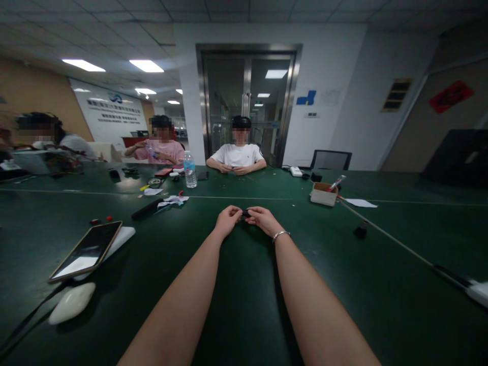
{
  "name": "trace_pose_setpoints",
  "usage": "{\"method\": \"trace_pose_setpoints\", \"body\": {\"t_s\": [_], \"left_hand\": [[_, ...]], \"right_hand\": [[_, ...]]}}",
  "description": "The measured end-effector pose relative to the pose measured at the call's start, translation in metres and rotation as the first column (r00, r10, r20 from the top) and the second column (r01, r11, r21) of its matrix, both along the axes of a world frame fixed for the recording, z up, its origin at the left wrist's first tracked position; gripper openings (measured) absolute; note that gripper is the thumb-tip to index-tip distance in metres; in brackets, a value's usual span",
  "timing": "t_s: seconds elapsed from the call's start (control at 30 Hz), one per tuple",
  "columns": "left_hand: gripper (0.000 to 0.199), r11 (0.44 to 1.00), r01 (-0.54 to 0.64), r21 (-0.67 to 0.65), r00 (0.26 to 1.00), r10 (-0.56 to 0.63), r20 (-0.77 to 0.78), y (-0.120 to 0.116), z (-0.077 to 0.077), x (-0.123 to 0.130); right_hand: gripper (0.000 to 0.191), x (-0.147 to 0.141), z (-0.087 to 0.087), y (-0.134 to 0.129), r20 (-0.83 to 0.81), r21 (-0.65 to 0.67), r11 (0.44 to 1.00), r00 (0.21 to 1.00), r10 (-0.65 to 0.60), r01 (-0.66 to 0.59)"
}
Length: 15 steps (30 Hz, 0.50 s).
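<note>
Both my arms reach forward over the dark green table (244,284). Between my fingertips is a small black object (246,213), too small and dark to name. My left hand (229,220) pinches its left end, with the thumb and fingers pressed together. From the other side, my right hand (264,219) grips its right end; a silver bracelet (281,235) circles that wrist. The fingers cover much of the object. My two hands are close together, just above the tabletop.
At left lie a phone (88,250) and a white mouse-shaped object (72,303). Farther off stand a water bottle (189,170) and a small box (323,194) holding a pen-like item. A cord (385,231) crosses the right side. Several people sit across the table.
</note>
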State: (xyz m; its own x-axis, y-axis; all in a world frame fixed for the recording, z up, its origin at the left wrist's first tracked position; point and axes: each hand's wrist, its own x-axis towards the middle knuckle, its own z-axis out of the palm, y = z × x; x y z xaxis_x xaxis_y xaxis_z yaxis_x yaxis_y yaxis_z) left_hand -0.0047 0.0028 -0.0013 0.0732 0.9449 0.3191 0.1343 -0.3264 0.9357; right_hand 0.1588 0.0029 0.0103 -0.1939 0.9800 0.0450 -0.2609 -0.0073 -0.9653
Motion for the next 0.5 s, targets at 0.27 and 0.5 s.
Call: {"method": "trace_pose_setpoints", "body": {"t_s": [0.27, 0.5], "left_hand": [[0.025, 1.000, -0.015, 0.016, 1.000, 0.015, 0.016, -0.0007, 0.0004, 0.0017], [0.035, 1.000, -0.006, 0.019, 0.999, 0.005, 0.050, -0.0002, 0.0005, -0.0002]], "right_hand": [[0.007, -0.0005, 0.0008, -0.0003, -0.041, -0.012, 1.000, 0.999, 0.006, -0.006], [0.008, -0.0001, 0.0012, -0.0013, -0.041, -0.003, 1.000, 0.999, 0.020, -0.021]]}}
